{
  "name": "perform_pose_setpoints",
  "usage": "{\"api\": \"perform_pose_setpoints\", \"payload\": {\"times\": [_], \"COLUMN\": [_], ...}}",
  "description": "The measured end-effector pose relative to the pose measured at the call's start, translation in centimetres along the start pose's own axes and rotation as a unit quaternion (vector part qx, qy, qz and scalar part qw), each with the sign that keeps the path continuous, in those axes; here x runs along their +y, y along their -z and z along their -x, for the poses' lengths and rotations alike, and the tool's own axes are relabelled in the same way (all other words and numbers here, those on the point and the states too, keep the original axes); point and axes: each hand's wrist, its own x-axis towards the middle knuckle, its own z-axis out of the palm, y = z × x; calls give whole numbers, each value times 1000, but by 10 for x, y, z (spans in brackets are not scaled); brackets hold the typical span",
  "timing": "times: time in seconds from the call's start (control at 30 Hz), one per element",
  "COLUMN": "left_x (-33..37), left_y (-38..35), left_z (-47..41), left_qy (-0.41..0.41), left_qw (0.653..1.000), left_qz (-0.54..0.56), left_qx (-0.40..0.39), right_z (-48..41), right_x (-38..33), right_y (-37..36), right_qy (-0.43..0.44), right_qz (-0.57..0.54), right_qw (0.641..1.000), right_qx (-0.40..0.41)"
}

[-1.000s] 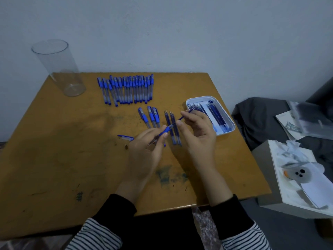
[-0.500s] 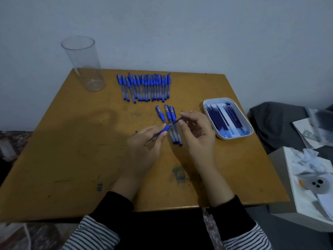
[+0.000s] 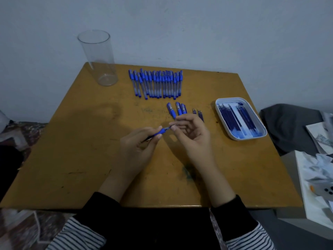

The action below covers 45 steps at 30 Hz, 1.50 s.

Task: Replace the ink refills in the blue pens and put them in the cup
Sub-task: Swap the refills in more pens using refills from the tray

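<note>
Gripping a blue pen (image 3: 161, 132) by its barrel, left hand (image 3: 137, 147) steadied it left of the refill tray (image 3: 223, 121), likely so right hand (image 3: 194, 134), pinching the pen's tip, could seat it. Cup (image 3: 98, 58) stood empty, well left of the tray; loose caps (image 3: 177, 110) lay nearer the tray.

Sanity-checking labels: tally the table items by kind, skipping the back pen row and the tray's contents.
clear cup: 1
white tray: 1
blue-capped pieces: 3
dark thin pieces, partly hidden: 2
held pen: 1
Total: 8
</note>
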Motion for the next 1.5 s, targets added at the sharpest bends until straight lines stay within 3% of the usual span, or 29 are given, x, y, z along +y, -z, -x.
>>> {"api": "perform_pose_setpoints", "payload": {"times": [0.33, 0.6, 0.87, 1.1, 1.23, 1.5], "left_x": [-12, -18, -15, -18, -18, -16], "left_y": [22, 38, 39, 39, 39, 42], "left_z": [2, 5, 6, 6, 7, 6], "left_qy": [-1, 17, 31, 58, 67, 69], "left_qw": [1000, 999, 998, 997, 996, 996], "left_qz": [-4, -27, -44, -55, -50, -35], "left_qx": [-7, -8, -14, -21, -23, -40], "right_z": [1, 9, 10, 7, 9, 9], "right_x": [3, 24, 31, 29, 29, 19], "right_y": [-16, -26, -37, -40, -40, -31], "right_qy": [-84, -127, -65, -67, -73, -91], "right_qz": [-67, 61, 198, 228, 186, -41], "right_qw": [994, 990, 978, 971, 980, 994], "right_qx": [-24, -18, -17, -18, 2, 51]}}
